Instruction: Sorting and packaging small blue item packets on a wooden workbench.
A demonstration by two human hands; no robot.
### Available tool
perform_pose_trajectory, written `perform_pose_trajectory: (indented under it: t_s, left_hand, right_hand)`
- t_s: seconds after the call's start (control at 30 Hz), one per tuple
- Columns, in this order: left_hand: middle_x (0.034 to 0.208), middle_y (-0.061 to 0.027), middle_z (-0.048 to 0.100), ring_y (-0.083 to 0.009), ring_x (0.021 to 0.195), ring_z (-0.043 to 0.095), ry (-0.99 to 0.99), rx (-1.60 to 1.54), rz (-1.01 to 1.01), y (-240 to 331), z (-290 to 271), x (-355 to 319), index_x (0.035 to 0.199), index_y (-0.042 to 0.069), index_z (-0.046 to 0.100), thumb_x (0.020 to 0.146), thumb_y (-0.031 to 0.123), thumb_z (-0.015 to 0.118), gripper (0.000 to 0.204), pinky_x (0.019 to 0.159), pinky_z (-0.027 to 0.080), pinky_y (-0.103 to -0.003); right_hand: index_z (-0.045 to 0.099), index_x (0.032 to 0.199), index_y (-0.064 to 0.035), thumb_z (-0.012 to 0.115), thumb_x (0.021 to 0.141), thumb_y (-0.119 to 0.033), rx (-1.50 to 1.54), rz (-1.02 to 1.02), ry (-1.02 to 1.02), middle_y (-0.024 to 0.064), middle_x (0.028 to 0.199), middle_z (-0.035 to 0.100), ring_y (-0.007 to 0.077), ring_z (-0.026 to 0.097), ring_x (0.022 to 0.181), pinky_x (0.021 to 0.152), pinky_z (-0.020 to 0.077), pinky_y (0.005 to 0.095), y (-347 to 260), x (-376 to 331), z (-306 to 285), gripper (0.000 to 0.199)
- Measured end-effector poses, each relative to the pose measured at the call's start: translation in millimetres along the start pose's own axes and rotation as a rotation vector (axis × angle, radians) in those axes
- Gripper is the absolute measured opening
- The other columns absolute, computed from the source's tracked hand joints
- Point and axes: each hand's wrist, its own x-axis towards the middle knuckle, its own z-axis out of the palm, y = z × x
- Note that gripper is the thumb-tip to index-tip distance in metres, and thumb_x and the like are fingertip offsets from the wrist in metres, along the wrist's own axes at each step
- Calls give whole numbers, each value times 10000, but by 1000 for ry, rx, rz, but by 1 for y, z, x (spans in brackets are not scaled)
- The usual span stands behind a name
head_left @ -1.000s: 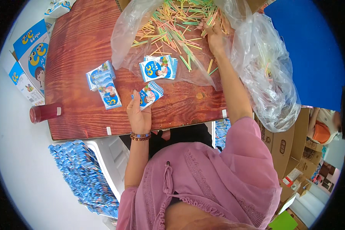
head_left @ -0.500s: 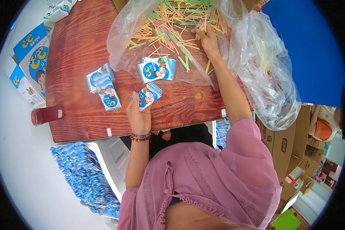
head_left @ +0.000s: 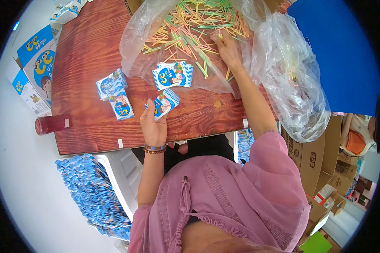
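Note:
My left hand (head_left: 155,128) is closed on a small stack of blue-and-white candy packets (head_left: 166,101), held by the edge over the near part of the wooden table (head_left: 198,120). At the far side, my right hand (head_left: 229,48) has its fingers pinched together beside a heap of thin pastel sticks (head_left: 190,25). Yellowish ends show at its fingertips; how many sticks it grips is not clear. The heap lies on a clear plastic bag (head_left: 143,33). Between my hands rests a packet pile (head_left: 172,76); more loose packets (head_left: 121,103) lie to the left.
A dark red cylindrical container (head_left: 52,125) lies at the table's left edge, below a printed carton (head_left: 40,67). Crumpled clear plastic (head_left: 293,80) hangs over the right edge near a blue panel (head_left: 335,55). A white bin (head_left: 118,177) full of blue packets stands below left.
My right hand has drawn slightly left and nearer from the sticks, its fingers now pinched. My left hand still holds the packets in almost the same place.

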Motion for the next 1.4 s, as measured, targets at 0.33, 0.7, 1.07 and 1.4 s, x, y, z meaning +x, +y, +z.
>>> perform_pose_trajectory:
  t_s: [0.33, 0.7, 1.07, 1.4]
  left_hand:
    - [1016, -46, 661, -134, 907, 620, -39, -23, -49, 1, 26, -8, 996, 49, 608, 953, 273, 555, 234, 751, 491, -284]
    - [988, -41, 670, -130, 878, 628, -212, -170, -81, 3, 25, -5, 988, 43, 636, 962, 294, 532, 273, 743, 487, -269]
    - [1022, -76, 667, -160, 953, 630, -231, -195, -23, 15, 23, -23, 997, 11, 637, 966, 303, 519, 317, 854, 497, -313]
    - [1029, -77, 662, -168, 939, 640, -216, -221, 73, 14, 22, -21, 1005, 3, 619, 958, 293, 532, 306, 893, 496, -330]
  right_hand:
    - [536, 1011, 62, 415, 989, -233, 997, 252, 19, 154, 1065, 640, 244, 578, 1020, 922, 424, 363, -70, -14, -15, 320]
    - [493, 1051, -37, 348, 1015, -233, 1423, 53, -102, 201, 1127, 603, 367, 468, 1228, 1087, 292, 496, -185, -101, 29, 246]
    - [446, 1069, -5, 377, 997, -169, 1330, 121, -36, 243, 1150, 574, 304, 569, 1091, 921, 473, 413, -215, -129, 52, 192]
    - [450, 1113, -38, 418, 986, -167, 1058, 104, -171, 196, 1278, 525, 281, 454, 1252, 1034, 354, 371, -216, -142, 57, 184]
